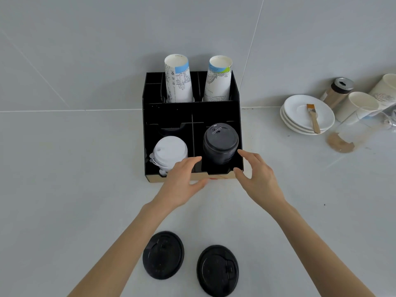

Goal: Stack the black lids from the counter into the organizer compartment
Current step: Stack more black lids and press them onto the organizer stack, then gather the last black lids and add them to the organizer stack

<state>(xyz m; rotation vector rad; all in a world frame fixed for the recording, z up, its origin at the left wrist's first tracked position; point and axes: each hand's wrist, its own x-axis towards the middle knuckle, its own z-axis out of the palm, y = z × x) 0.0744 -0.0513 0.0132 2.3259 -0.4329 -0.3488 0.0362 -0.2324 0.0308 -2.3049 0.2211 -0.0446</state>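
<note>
A black organizer (pixel 235 108) stands on the counter against the wall. Its front right compartment holds a stack of black lids (pixel 220 142). The front left compartment holds a stack of white lids (pixel 170 151). Two black lids lie flat on the counter near me, one to the left (pixel 163 255) and one to the right (pixel 217 270). My left hand (pixel 182 181) hovers open at the organizer's front edge, left of the black stack. My right hand (pixel 257 174) hovers open at the front right corner. Neither hand holds anything.
Two stacks of paper cups (pixel 179 80) (pixel 218 80) stand in the organizer's back compartments. At the right sit stacked white saucers (pixel 300 116) with a small brush (pixel 312 118), a shaker jar (pixel 338 91), white paper cups (pixel 360 106) and a brown paper scrap (pixel 340 144).
</note>
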